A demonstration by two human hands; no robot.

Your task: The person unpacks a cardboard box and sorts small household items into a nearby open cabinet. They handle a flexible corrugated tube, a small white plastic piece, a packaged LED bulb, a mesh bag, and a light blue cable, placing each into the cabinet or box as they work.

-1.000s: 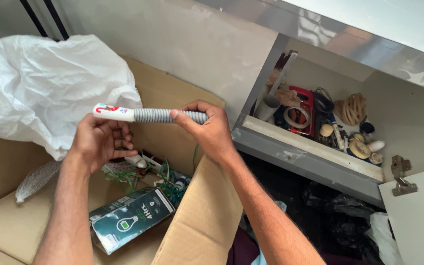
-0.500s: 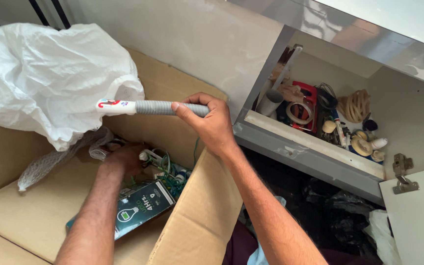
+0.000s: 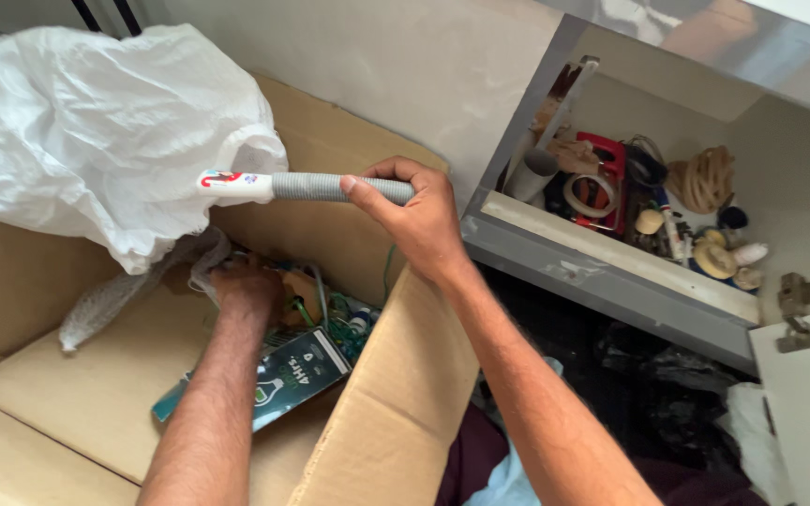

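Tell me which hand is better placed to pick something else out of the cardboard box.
Left. The left hand is already down in the cardboard box among the tangled wires, beside the green bulb carton. The right hand is above the box, gripping the grey ribbed hose.

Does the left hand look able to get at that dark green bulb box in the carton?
Probably yes. The left hand is already down inside the cardboard carton, and the bulb box lies just below it, top face uncovered. Only the person's own forearm crosses its edge.

Hose [image 3: 330, 187]: ribbed grey plastic, matt. Box [image 3: 67, 394]: plain brown cardboard, matt. Bag [image 3: 96, 131]: thin white plastic, crinkled. Cabinet [image 3: 611, 281]: smooth grey laminate, glossy outer face.
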